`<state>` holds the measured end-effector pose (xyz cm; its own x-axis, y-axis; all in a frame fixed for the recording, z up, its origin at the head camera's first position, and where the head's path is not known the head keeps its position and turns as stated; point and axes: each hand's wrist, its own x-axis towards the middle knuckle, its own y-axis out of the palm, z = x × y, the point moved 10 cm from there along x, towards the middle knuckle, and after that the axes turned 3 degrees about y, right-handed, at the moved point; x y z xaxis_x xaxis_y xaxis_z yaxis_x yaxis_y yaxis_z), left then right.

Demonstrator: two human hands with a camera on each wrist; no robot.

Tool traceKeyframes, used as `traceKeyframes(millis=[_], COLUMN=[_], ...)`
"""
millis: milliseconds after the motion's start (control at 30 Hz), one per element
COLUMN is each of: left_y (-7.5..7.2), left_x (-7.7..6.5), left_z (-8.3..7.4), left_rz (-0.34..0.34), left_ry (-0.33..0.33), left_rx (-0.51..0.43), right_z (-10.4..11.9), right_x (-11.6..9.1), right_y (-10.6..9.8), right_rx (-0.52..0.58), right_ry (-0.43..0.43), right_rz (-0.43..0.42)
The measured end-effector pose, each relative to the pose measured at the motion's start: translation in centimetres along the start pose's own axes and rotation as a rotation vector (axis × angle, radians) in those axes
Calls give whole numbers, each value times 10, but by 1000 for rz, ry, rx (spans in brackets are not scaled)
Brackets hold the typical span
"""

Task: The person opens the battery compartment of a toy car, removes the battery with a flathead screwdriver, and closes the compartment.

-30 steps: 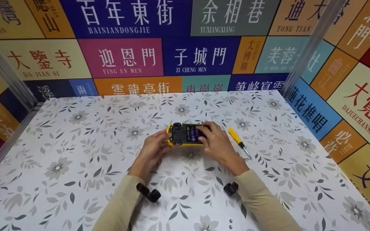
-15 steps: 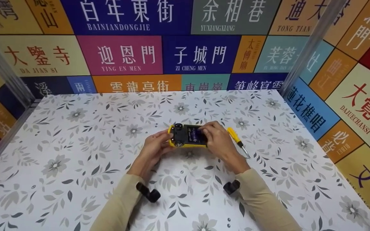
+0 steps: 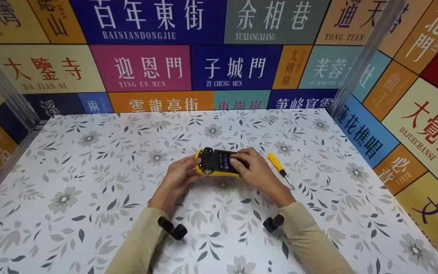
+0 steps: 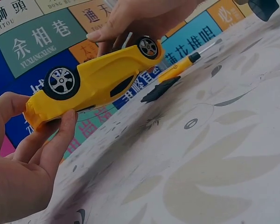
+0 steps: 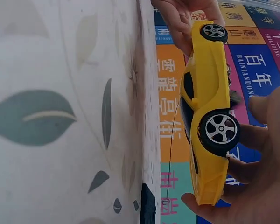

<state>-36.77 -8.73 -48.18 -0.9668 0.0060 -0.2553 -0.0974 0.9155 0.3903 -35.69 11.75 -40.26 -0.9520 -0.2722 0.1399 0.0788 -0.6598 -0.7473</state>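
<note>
A yellow toy car (image 3: pixel 208 161) is held upside down, its black underside and wheels facing up. My left hand (image 3: pixel 177 175) grips one end, thumb on top and fingers beneath, as the left wrist view shows (image 4: pixel 28 172). At the other end my right hand (image 3: pixel 255 167) holds the car, its thumb and fingertips over the dark recess with the purple-blue patch in the underside. In the right wrist view a fingertip (image 5: pixel 191 201) curls under the car's yellow end. A thin silvery strip (image 4: pixel 127 41) sticks up from the underside near the right fingers.
A yellow-handled screwdriver (image 3: pixel 276 163) with a metal shaft lies on the table right of the right hand. The floral tabletop (image 3: pixel 101 163) spreads around both arms. Colourful sign-covered walls (image 3: pixel 143 68) stand behind and at the sides. Black wrist cameras (image 3: pixel 172 228) sit on both sleeves.
The car and both hands have shifted slightly left and tilted a little. The right fingertips have moved from the far part of the recess toward its middle.
</note>
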Motion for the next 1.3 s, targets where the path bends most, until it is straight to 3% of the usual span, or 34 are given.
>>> traceKeyframes(millis=[300,567,967,1300], left_y=[2,0,4,6], left_x=[-1,-2,-1,-3], left_z=[1,5,2,4], left_rz=[37,42,49,32], left_ry=[-6,-18,-12,-34], left_rx=[-7,33,33,67], right_z=[-4,-4,1,22], right_x=[0,-2,-4,-8], right_y=[4,5,-11,-28], right_rx=[10,-2,-185,-293], right_ry=[58,31,48,-65], right_rz=[66,111,-22,-189])
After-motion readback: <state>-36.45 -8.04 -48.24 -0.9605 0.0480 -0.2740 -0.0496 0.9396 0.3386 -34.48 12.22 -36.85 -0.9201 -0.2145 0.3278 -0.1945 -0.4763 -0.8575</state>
